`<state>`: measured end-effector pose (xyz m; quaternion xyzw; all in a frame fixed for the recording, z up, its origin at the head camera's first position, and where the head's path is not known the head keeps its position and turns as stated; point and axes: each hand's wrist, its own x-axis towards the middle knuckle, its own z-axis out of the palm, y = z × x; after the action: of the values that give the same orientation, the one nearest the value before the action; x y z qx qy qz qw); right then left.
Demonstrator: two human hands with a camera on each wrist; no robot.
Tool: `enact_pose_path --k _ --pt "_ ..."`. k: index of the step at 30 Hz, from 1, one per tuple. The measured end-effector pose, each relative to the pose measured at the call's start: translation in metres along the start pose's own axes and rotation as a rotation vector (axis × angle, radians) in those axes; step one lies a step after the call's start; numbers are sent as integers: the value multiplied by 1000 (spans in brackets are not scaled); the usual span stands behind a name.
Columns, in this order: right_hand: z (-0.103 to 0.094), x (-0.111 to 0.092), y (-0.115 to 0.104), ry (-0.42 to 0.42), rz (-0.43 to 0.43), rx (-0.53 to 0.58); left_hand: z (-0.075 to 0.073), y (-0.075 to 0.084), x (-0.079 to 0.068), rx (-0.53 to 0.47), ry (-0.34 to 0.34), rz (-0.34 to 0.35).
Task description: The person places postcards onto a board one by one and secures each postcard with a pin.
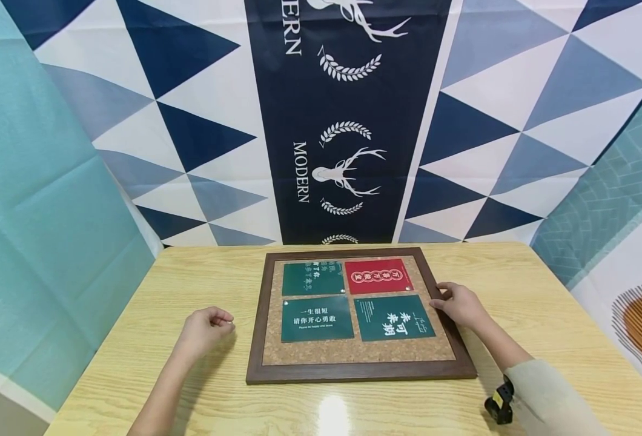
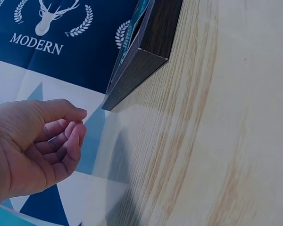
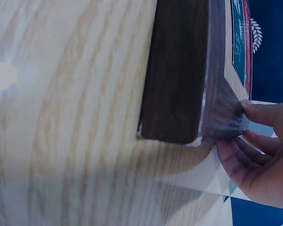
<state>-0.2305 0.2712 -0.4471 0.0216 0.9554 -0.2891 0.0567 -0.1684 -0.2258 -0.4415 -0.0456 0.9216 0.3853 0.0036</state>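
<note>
A brown-framed corkboard [image 1: 304, 353] lies on the wooden table, with several printed cards on it. My right hand [image 1: 461, 306] grips its right edge, thumb over the frame [image 3: 172, 70] and fingers against the outer side. That thumb sits near the right corner of a green card with white writing [image 1: 394, 318]. Beside it lies another green card [image 1: 317, 319]; behind are a red card [image 1: 378, 276] and a third green one [image 1: 312, 278]. Small round pins show on card corners. Left of the board, my left hand [image 1: 205, 330] hovers apart from it, fingers loosely curled; nothing shows between them in the left wrist view.
The light wooden table [image 1: 152, 339] reaches out on both sides of the board. Behind it hangs a patterned cloth [image 1: 343, 181] with deer heads and triangles. A small black device [image 1: 499, 404] is at my right wrist, by the pale sleeve [image 1: 550, 393].
</note>
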Motion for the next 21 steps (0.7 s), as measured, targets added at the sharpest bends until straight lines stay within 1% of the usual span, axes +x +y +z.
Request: enact_pose_path --k 8,14,21 --pt "-2 -1 -1 -2 1 4 0 4 0 33 15 6" --pt "-2 -1 -2 3 -3 -3 1 6 0 37 19 11" --pt "-2 -2 -2 3 -5 -11 1 7 -1 35 21 36"
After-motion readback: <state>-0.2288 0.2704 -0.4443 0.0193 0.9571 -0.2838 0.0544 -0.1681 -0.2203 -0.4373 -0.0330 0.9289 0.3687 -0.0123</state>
